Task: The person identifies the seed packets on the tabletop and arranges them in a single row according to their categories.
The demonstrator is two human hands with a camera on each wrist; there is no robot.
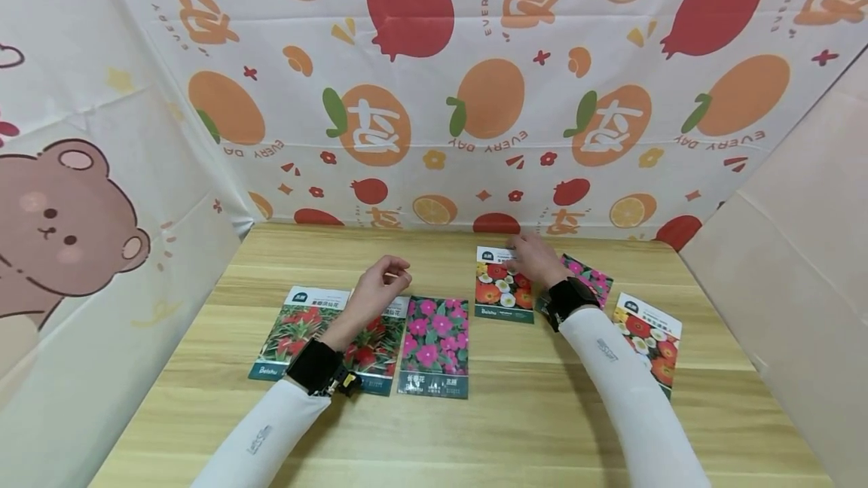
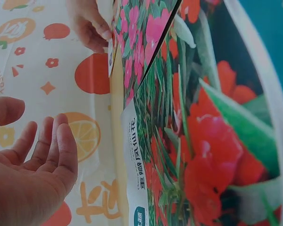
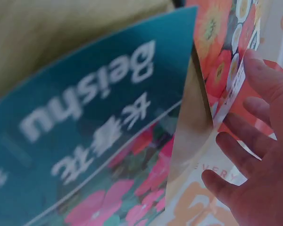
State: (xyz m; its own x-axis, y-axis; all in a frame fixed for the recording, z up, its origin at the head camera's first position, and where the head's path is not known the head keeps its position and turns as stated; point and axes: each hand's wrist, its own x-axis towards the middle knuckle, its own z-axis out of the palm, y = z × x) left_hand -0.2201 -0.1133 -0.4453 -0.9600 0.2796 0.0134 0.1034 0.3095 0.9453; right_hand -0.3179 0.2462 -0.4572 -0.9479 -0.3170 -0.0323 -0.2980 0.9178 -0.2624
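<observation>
A person sorts flower seed packets on a wooden counter (image 1: 475, 428). The right hand (image 1: 536, 258), fingers loosely extended, touches the top edge of the orange-and-white flower packet (image 1: 503, 288). The left hand (image 1: 376, 288) hovers released, holding nothing, above the red-flower packets (image 1: 301, 330). Judged next: pinch that edge firmly.

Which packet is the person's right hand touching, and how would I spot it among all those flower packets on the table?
Start at the far edge of the wooden table, below the fruit-printed backdrop. The right hand rests on the top of a seed packet lying just right of centre. It shows orange, red and white blooms, unlike the pink-flowered packet on its left, and lies farther back than the similar packet at the right end.
</observation>
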